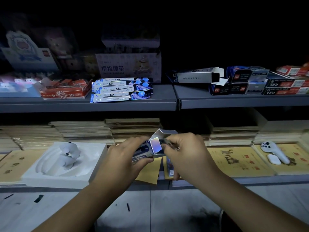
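- The left hand (123, 158) is gripping the small box (150, 149) round its body, with the thumb underneath and the fingers curled over the top. It is holding the box in the air, just above the front edge of the lower shelf (192, 181).
- The right hand (185, 153) is pinching at the box's open end with thumb and forefinger. I cannot tell whether it is gripping a side tab or something inside.
- The end flap (160, 133) is standing up and looking creased.
- Judging by the thin, glossy card, the box is probably light and easy to crush, and the shiny skin could be slippery.
- Gripping the long flat sides, as the left hand is doing, looks safest. Squeezing near the open mouth risks buckling it, and tugging the flap risks tearing the fold.
- Yellow exercise books (234, 161) are lying flat on the lower shelf beneath and beside the hands.
- A white tray (50, 174) is sitting to the left and cradling a white controller (68, 154). A second controller (274, 153) is resting on the books to the far right.
- On the upper shelf (100, 104), blue packets (120, 89) are lying fanned out. A red 2B carton (65, 92) is sitting to their left.
- An opened gel ink refill box (197, 77) is lying on dark stacked cartons to the right.
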`<state>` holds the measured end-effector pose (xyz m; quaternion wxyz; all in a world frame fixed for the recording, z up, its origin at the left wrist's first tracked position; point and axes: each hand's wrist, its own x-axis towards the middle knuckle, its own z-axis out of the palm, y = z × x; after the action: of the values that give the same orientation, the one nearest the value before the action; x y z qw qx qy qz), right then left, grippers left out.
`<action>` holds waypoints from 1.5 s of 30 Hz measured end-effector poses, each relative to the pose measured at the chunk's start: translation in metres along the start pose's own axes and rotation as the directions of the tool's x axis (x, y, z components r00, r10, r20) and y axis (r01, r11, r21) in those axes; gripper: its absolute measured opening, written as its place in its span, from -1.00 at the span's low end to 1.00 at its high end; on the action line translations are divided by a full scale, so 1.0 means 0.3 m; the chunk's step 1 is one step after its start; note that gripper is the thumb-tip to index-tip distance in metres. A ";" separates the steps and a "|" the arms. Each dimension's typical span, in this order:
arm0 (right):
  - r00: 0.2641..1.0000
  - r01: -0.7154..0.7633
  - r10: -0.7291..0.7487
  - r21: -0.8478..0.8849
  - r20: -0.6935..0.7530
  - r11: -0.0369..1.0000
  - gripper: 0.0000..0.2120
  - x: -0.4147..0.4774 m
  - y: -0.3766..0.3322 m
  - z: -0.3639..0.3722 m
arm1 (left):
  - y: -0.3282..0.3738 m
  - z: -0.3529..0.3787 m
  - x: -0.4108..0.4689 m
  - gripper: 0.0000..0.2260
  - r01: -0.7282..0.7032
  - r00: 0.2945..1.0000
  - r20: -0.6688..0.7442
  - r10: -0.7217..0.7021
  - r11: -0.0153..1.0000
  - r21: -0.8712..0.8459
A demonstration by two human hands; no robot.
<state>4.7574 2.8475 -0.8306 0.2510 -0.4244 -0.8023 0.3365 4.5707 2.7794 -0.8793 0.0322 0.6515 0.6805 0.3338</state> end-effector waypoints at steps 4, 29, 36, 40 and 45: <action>0.978 -0.028 0.025 0.011 0.206 1.000 -0.77 -0.007 -0.022 0.004 | -0.005 0.001 0.000 -0.54 -0.016 1.000 -0.011 0.016 1.000 -0.013; 0.969 0.122 -0.089 -0.137 0.229 0.983 -0.94 -0.011 -0.025 -0.009 | 0.058 -0.002 -0.024 -0.55 -0.089 0.996 -0.019 0.091 0.993 0.084; 0.956 0.028 -0.025 -0.007 0.293 1.000 -0.59 -0.018 -0.038 -0.010 | 0.045 -0.009 -0.008 -0.55 -0.010 0.998 -0.065 0.009 1.000 -0.014; 0.934 0.006 -0.022 0.046 0.356 0.999 -0.59 -0.010 -0.038 0.000 | 0.033 -0.008 -0.009 -0.54 -0.032 0.998 -0.062 0.032 0.999 0.003; 0.942 -0.014 -0.007 0.061 0.336 0.998 -0.64 -0.002 -0.014 0.020 | 0.012 0.000 0.003 -0.53 -0.022 1.000 -0.023 0.021 0.999 -0.024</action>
<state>4.7514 2.8433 -0.8313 0.1232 -0.3542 -0.8217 0.4291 4.5738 2.7799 -0.8772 0.0287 0.6545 0.6697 0.3497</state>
